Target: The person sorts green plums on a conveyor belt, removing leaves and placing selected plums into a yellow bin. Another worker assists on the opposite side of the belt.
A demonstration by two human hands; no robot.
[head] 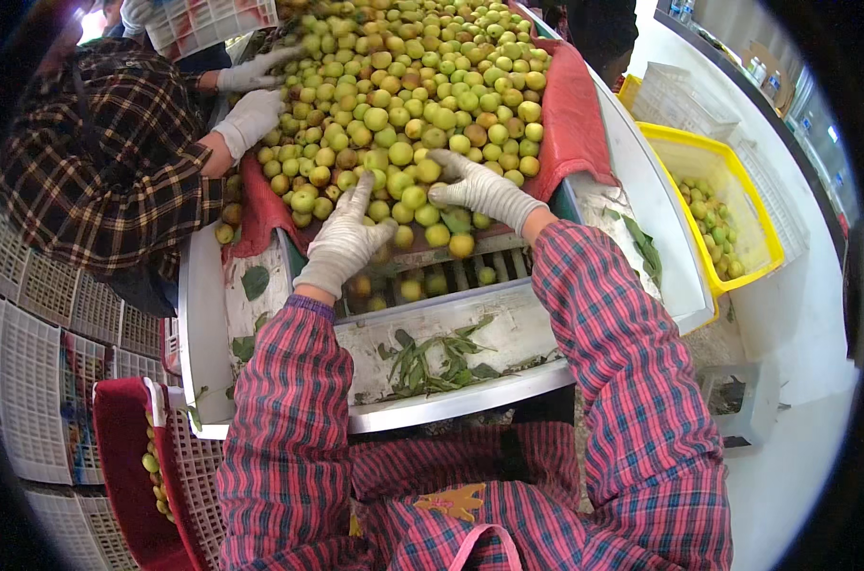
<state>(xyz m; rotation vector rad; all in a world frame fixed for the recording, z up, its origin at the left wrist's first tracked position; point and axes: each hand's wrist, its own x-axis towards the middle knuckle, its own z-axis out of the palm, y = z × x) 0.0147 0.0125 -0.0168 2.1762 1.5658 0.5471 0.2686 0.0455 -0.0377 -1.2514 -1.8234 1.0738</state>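
A large heap of green-yellow plums [403, 107], some with brown or reddish patches, covers the sloping bed of a sorting table. Both my hands wear white knit gloves. My left hand [347, 239] rests against the near left edge of the heap, fingers spread, with no fruit gripped. My right hand [478, 187] is at the near right side, thumb and fingers apart around a few plums it touches. Below my hands, several plums lie on a dark slotted grate [446, 275]. A green leaf [457, 220] sits among the fruit beside my right hand.
Plucked leaves [439, 360] lie in the white front trough. Red cloth [574, 114] lines the bed's sides. At left, a co-worker in plaid [110, 157] reaches into the heap with gloved hands. A yellow basket [764, 214] of plums stands right; a red-lined crate [135, 471] is lower left.
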